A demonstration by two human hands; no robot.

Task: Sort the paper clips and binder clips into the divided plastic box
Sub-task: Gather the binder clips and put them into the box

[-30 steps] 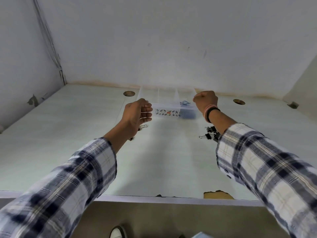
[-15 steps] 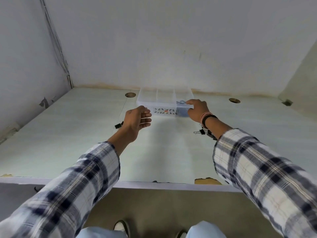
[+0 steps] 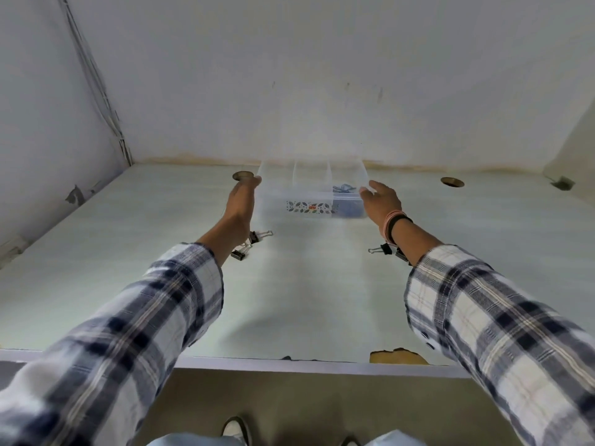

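Observation:
A clear divided plastic box (image 3: 277, 206) stands at the back of the pale table, close to the wall. Blue paper clips (image 3: 344, 188) lie in its right compartment; the other compartments look bare. My left hand (image 3: 240, 202) is stretched out flat at the box's left end, fingertips by its corner. At the right end my right hand (image 3: 380, 201) has its fingers apart, touching the rim. Neither hand holds a clip. Black binder clips (image 3: 254, 243) lie on the table under my left wrist, and more binder clips (image 3: 383, 250) lie under my right wrist, partly hidden by the sleeve.
Two round cable holes (image 3: 242, 176) (image 3: 452, 181) sit in the tabletop left and right of the box. The wall rises just behind the box. Cables (image 3: 106, 101) run down the left corner. The table's front edge has a chipped patch (image 3: 397, 355).
Both hands were closed fists a second ago. The right hand dipped to the right compartment, and now both hands have opened and reached to the two ends of the box.

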